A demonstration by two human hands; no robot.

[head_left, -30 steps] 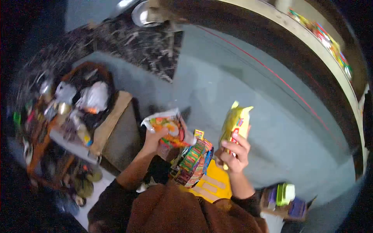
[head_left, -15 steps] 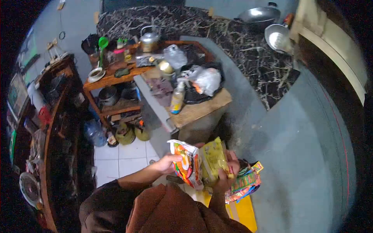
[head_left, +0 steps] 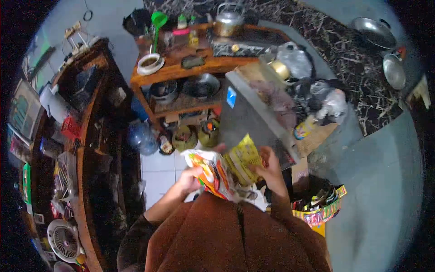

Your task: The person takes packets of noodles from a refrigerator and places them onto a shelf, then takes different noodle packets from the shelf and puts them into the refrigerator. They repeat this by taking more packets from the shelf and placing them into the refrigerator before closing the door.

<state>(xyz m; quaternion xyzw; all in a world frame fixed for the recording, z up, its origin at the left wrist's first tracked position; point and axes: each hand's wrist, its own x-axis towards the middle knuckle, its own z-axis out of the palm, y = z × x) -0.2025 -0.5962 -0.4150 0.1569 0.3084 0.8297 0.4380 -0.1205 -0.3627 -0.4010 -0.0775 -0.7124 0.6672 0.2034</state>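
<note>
Both of my hands are raised in front of my body, each closed around a packet. My left hand (head_left: 188, 179) grips a white, red and orange packet (head_left: 209, 172) that looks like instant noodles, thumb on its printed front. In my right hand (head_left: 271, 168) is a yellow packet (head_left: 244, 160), held by its right side. The two packets are close side by side, and their lower edges meet or overlap. Fingers behind the packets are mostly hidden.
A wooden table (head_left: 174, 75) with a kettle (head_left: 229, 20) and stove is ahead. A grey cabinet (head_left: 253, 122) carries plastic bags and a bottle (head_left: 304, 128). Wooden shelves (head_left: 86, 158) line the left. At right sits a container of colourful sachets (head_left: 319, 208).
My view has swung left, so the table and cabinet shift right in it. Both hands still hold their packets, and the sachet container is farther to my right.
</note>
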